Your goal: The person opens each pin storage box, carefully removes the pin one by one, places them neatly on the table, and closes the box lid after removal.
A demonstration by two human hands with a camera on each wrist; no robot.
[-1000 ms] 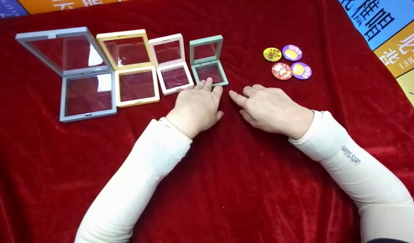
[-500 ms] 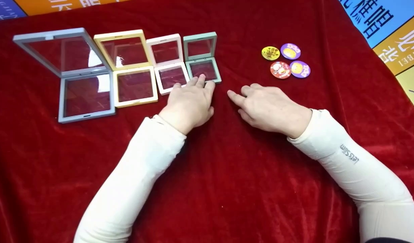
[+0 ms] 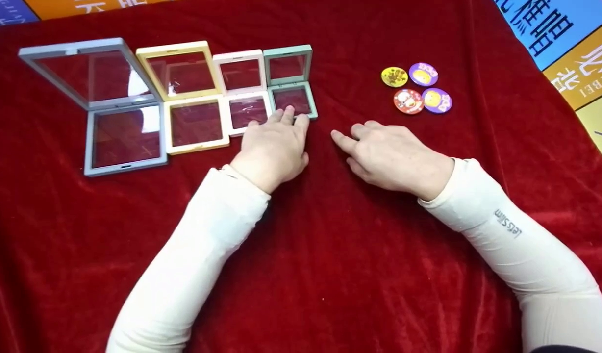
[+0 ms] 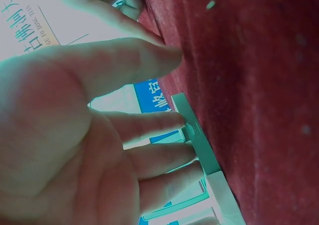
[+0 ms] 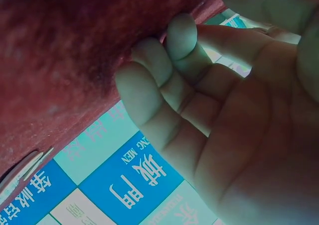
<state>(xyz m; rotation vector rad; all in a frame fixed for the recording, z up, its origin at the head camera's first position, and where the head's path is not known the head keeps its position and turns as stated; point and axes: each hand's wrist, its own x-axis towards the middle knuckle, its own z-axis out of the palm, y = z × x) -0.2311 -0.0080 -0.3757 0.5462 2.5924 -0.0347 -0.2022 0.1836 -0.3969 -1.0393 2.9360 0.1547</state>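
Four clear-paned folding display cases stand unfolded side by side on red cloth: grey-blue [image 3: 127,105], yellow [image 3: 190,98], pinkish white [image 3: 247,94] and green [image 3: 288,84], from largest to smallest. My left hand [image 3: 271,149] lies palm down with its fingers straight, touching the front edges of the green and white cases. In the left wrist view the fingertips meet the green edge [image 4: 203,148]; the thumb stands apart. Right of it, my right hand [image 3: 396,157] rests on the cloth with fingers loosely bent and the index finger pointing left. It holds nothing.
Several round badges lie in a cluster behind the right hand: a yellow one [image 3: 394,77], a red one [image 3: 408,101] and two purple ones [image 3: 423,74]. Red velvet cloth [image 3: 320,269] covers the table. Coloured panels with lettering [image 3: 551,29] border it.
My left hand has slid the green case left and slightly back, until it sits against the white case. The right hand has stayed in place.
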